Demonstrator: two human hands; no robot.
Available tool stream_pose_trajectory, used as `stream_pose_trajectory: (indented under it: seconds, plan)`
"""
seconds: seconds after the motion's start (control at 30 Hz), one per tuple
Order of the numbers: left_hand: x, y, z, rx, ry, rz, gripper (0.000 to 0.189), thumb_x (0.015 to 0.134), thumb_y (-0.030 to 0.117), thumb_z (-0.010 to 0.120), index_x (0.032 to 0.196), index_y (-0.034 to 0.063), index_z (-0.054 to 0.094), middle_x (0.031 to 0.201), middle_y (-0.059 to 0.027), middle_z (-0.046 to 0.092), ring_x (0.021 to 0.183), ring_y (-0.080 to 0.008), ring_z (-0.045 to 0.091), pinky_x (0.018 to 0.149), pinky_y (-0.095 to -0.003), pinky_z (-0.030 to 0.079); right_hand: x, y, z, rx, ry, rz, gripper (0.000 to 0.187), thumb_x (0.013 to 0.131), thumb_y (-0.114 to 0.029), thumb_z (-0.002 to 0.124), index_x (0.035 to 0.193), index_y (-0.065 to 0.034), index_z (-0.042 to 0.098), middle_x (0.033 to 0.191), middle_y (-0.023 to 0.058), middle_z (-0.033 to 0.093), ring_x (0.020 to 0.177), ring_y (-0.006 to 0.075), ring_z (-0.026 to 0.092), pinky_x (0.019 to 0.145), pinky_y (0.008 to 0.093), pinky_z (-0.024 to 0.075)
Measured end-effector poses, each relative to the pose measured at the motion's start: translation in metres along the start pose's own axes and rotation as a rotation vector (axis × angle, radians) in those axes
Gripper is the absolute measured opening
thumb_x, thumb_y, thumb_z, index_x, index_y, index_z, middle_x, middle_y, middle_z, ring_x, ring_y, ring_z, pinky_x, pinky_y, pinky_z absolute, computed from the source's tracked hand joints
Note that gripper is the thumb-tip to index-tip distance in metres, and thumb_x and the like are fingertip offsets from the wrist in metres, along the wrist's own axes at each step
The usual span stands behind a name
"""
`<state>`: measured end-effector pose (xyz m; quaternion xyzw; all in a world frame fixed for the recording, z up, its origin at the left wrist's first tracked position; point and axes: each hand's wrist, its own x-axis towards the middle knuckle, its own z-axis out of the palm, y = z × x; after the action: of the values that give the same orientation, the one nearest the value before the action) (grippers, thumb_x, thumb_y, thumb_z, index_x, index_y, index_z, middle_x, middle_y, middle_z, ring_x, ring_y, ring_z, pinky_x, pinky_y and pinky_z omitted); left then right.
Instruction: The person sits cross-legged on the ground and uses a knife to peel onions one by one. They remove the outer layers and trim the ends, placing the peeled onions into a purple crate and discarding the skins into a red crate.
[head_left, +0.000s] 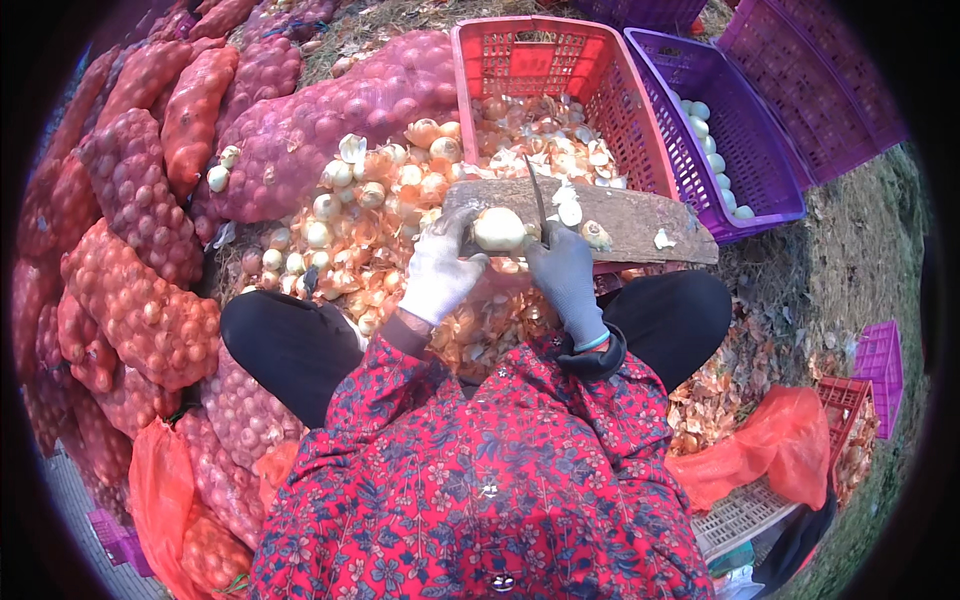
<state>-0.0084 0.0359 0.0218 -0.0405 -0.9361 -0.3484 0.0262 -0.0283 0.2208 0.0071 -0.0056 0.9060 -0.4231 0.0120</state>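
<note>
My left hand (445, 266), in a pale work glove, holds a whitish peeled onion (499, 229) against a weathered wooden board (652, 217). A grey glove covers my right hand (564, 270), which grips a knife (535, 187) with its dark blade pointing away from me, just right of the onion. Small cut onion pieces (569, 212) and an onion end (597, 235) lie on the board beyond and right of that hand. The board rests across the near end of a red plastic crate (664, 142) containing onion skins.
A purple crate (787, 202) at the right holds several peeled onions (716, 163). Loose onions (318, 234) and skins lie left of the board. Full mesh sacks of onions (142, 307) are piled at the left. A red mesh bag (787, 442) lies at the lower right.
</note>
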Motion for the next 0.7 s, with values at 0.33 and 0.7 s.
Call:
stream_pose_trajectory:
  seconds: [0.33, 0.7]
  plan:
    - [0.007, -0.005, 0.0, -0.401, -0.06, -0.204, 0.074, 0.069, 0.03, 0.082, 0.132, 0.0044, 0.054, 0.121, -0.0212, 0.061, 0.116, -0.0341, 0.058, 0.099, -0.0412, 0.047, -0.01, -0.003, 0.012, 0.003, -0.254, -0.043, 0.032, 0.084, -0.033, 0.064, 0.092, -0.0016, 0.067, 0.081, 0.0244, 0.065, 0.081, 0.0422, 0.065, 0.071, 0.051, 0.05]
    - [-0.002, -0.011, 0.002, -0.129, -0.027, -0.068, 0.078, 0.065, 0.03, 0.082, 0.132, 0.0028, 0.054, 0.125, -0.0218, 0.058, 0.118, -0.0349, 0.056, 0.101, -0.0401, 0.046, -0.059, -0.015, -0.017, -0.255, -0.099, -0.234, 0.022, 0.091, -0.026, 0.061, 0.102, -0.0074, 0.064, 0.075, 0.0194, 0.064, 0.07, 0.038, 0.065, 0.06, 0.0448, 0.0507]
